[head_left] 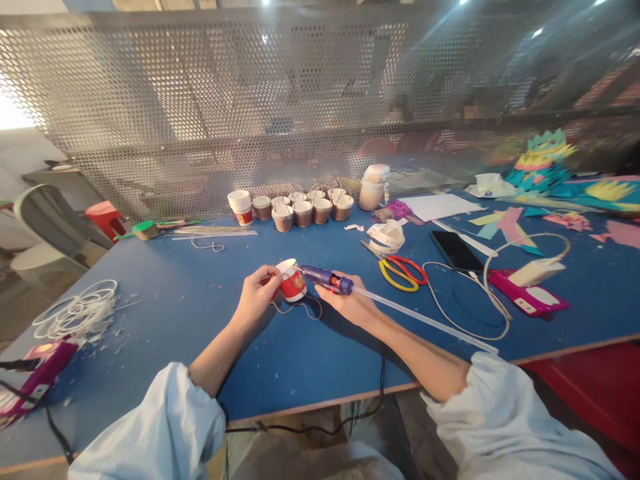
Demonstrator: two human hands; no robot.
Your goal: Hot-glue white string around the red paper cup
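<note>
- Gluing, by the look of it: gun point(320, 277) nozzle is right up at the cup's point(293, 287) R side, so that's prob the step in hand; can't tell if they touch or if any glue is out
- L hand point(260, 288): thumb + fingers closed on cup's L side nr the rim, pinch style; far fingers hidden
- R hand point(345, 300): wrapped round gun body, no gap seen; trigger finger unclear, can't tell if it's squeezing
- Cup: between the 2 hands, over the table point(200, 347), tilted a bit, mouth up; can't tell if base touches down
- String point(300, 307): loops just below cup, nr side; can't tell if it's fixed to it
- Glue stick point(425, 315): long, clear, pokes out of gun's rear, so plenty to feed
- Behind: brown cups point(303, 215) in a group, cup stack point(243, 215) just L of them
- R of hands: scissors point(404, 272), tape coil point(385, 237) just behind
- Next move, IMO, calls for: cup held steady, nozzle close to wall, fingertips clear of the tip, string kept out of stray glue, light trigger pressure only
</note>
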